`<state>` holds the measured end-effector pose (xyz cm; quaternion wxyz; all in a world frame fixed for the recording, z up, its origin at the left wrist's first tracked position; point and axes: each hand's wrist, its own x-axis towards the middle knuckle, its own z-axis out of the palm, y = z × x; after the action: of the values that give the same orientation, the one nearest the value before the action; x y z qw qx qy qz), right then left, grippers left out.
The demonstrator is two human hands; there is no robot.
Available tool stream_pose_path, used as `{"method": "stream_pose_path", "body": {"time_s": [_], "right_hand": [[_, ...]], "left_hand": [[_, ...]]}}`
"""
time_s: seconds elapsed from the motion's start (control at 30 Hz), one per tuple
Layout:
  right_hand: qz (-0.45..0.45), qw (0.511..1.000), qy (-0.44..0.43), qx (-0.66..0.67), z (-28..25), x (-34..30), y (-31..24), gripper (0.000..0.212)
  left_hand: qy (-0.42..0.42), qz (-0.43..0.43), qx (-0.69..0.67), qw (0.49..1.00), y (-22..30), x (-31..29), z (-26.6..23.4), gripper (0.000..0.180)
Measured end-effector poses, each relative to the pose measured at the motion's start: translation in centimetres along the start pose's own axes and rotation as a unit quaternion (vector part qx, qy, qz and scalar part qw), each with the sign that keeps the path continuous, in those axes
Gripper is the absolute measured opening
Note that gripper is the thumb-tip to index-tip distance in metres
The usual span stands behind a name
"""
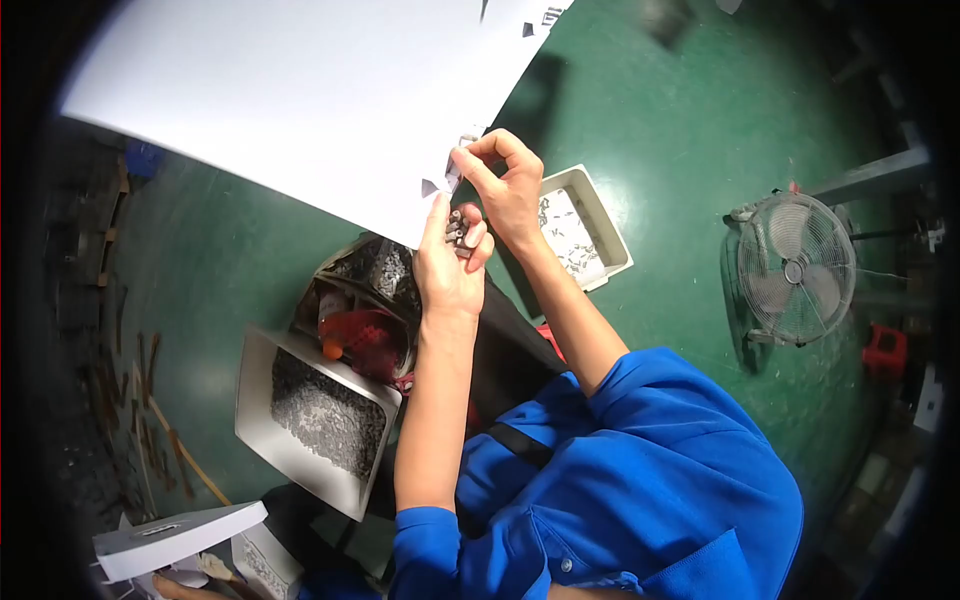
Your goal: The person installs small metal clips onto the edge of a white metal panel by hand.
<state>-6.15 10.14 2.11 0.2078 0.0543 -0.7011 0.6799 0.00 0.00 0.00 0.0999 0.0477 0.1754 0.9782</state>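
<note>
A large white panel (300, 90) fills the upper left, its lower edge cut with small notches. My left hand (447, 262) is under that edge, holding a bunch of small dark metal pieces (457, 228) in its fingers, with the forefinger touching the panel. My right hand (505, 185) pinches a small piece at a notch in the panel's edge (455, 175). Both forearms rise from my blue sleeves at the bottom.
A grey tray of small dark metal parts (325, 412) lies on the green floor at lower left, another tray (585, 225) behind my right hand. An open bag with red and orange items (365, 330) sits between. A floor fan (795, 268) stands right. White parts (180, 540) lie at the bottom left.
</note>
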Motion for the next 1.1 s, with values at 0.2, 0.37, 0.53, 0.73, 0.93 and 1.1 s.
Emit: {"method": "stream_pose_path", "body": {"time_s": [0.2, 0.37, 0.53, 0.73, 0.93, 1.1], "right_hand": [[0.003, 0.993, -0.056, 0.103, -1.0, 1.2, 1.0, 0.015], [0.027, 0.987, -0.036, 0.154, -2.8, 0.5, -0.5, 0.026], [-0.02, 0.986, -0.144, 0.079, -3.2, -6.4, -5.7, 0.016], [-0.192, 0.852, -0.485, 0.04, 2.6, -11.9, -8.4, 0.022], [-0.272, 0.751, -0.601, 0.003, 9.0, -17.2, -9.3, 0.01], [-0.345, 0.659, -0.668, -0.03, 13.4, -21.5, -8.9, 0.014]], "left_hand": [[0.103, -0.039, -0.076, 0.991, -0.6, -2.9, 4.3, 0.044], [0.133, -0.004, -0.118, 0.984, 0.6, -6.5, 7.3, 0.053], [0.156, 0.07, -0.095, 0.981, 3.0, -10.5, 7.1, 0.058], [0.193, 0.158, -0.027, 0.968, 5.9, -16.4, 5.9, 0.058], [0.253, 0.262, 0.011, 0.931, 8.2, -23.2, 2.5, 0.052], [0.299, 0.311, -0.053, 0.901, 9.2, -28.2, -2.0, 0.047]]}}
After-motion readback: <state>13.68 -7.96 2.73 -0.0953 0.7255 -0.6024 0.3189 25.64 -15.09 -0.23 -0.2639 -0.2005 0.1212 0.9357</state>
